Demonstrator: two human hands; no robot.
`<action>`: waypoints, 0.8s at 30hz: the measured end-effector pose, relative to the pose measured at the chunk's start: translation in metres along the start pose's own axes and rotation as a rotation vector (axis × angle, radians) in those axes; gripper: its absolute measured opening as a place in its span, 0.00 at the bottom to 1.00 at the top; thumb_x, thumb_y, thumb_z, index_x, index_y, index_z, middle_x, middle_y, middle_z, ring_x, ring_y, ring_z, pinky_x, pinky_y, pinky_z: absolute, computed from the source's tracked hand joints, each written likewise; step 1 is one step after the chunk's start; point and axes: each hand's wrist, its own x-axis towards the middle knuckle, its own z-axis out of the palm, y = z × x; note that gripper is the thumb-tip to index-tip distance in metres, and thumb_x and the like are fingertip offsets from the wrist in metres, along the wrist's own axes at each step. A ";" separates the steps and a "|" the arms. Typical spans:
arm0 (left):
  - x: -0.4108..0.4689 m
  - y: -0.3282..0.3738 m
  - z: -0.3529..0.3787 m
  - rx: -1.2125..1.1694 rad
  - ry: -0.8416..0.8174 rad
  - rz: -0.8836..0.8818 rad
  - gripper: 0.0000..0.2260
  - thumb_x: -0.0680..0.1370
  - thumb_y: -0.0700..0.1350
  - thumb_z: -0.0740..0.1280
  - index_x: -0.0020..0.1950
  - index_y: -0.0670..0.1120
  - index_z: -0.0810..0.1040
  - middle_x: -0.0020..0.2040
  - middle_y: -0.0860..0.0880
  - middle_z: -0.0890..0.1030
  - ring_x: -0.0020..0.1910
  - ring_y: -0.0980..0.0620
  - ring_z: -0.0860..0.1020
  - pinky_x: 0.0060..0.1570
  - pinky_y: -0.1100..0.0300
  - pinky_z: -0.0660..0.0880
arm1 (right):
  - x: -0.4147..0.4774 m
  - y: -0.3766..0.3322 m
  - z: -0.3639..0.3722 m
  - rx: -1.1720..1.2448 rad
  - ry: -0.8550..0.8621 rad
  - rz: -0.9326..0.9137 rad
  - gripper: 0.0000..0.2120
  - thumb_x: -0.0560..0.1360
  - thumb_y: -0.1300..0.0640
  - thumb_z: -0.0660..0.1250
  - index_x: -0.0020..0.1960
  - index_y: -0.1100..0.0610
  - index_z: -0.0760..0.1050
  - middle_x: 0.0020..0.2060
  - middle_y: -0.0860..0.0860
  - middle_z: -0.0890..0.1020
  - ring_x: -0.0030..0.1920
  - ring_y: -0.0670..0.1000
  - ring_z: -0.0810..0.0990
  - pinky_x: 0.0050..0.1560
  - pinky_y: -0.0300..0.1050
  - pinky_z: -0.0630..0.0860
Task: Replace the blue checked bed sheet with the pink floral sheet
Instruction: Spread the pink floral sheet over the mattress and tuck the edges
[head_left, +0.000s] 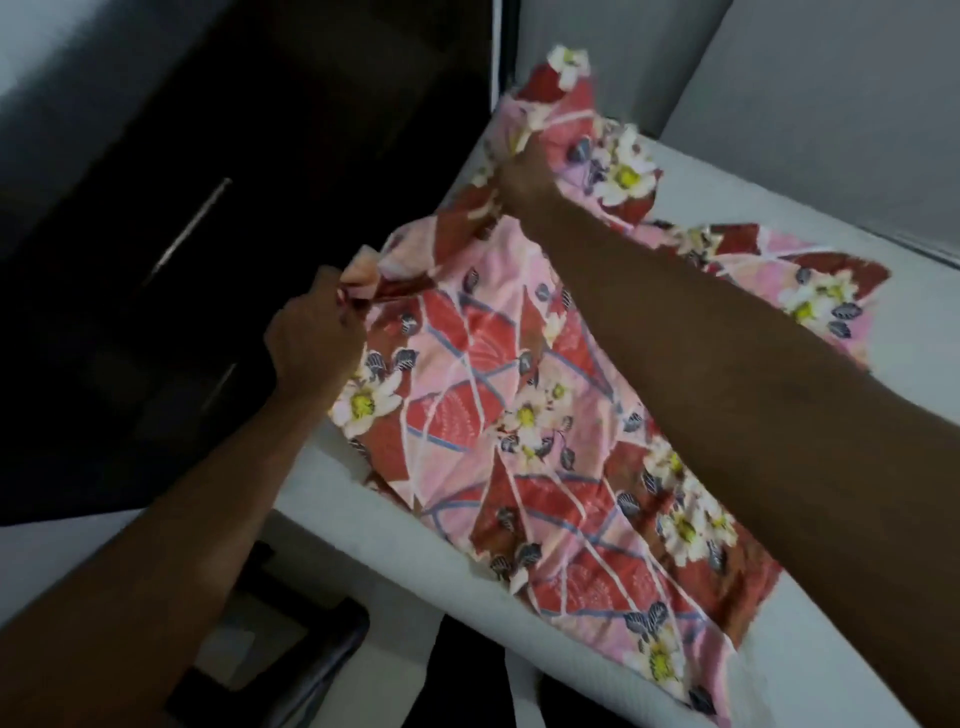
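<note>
The cotton pink floral sheet with white daisies (493, 395) lies rumpled and partly spread on the bare white mattress (727, 171), running from 12 to 5 o'clock. The left hand (311, 338), at 9 o'clock, clenches a bunched corner of it. The right hand (524, 179), at 12 o'clock, grasps its far edge. A dark wooden wardrobe (208, 208) stands at 10 o'clock.

You're in bedroom of home — bare white mattress (753, 171) under you, pink floral sheet (493, 389) lying across it. Dark wardrobe (234, 130) just beside bed, long metal handles (189, 231) on doors. Plain pale walls (831, 78) close round mattress corner — domestic room.
</note>
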 end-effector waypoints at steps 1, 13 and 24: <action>0.011 -0.014 -0.010 0.011 0.027 -0.018 0.14 0.76 0.41 0.64 0.62 0.41 0.74 0.47 0.32 0.80 0.48 0.29 0.79 0.44 0.43 0.75 | 0.007 -0.015 0.026 -0.010 -0.076 -0.029 0.19 0.83 0.55 0.62 0.73 0.59 0.67 0.58 0.58 0.78 0.50 0.51 0.79 0.53 0.47 0.81; -0.031 -0.008 0.067 0.100 -0.162 0.125 0.24 0.74 0.49 0.66 0.68 0.47 0.68 0.67 0.41 0.71 0.68 0.39 0.68 0.63 0.41 0.69 | -0.009 0.129 -0.023 -0.291 -0.028 0.175 0.10 0.79 0.63 0.63 0.58 0.60 0.79 0.43 0.52 0.81 0.40 0.51 0.80 0.43 0.48 0.79; -0.198 0.158 0.175 -0.140 -0.709 0.539 0.13 0.70 0.50 0.68 0.52 0.46 0.79 0.47 0.44 0.79 0.47 0.43 0.78 0.43 0.52 0.77 | -0.185 0.290 -0.315 -0.674 0.846 0.279 0.24 0.71 0.54 0.66 0.66 0.59 0.75 0.61 0.64 0.79 0.63 0.65 0.76 0.66 0.56 0.71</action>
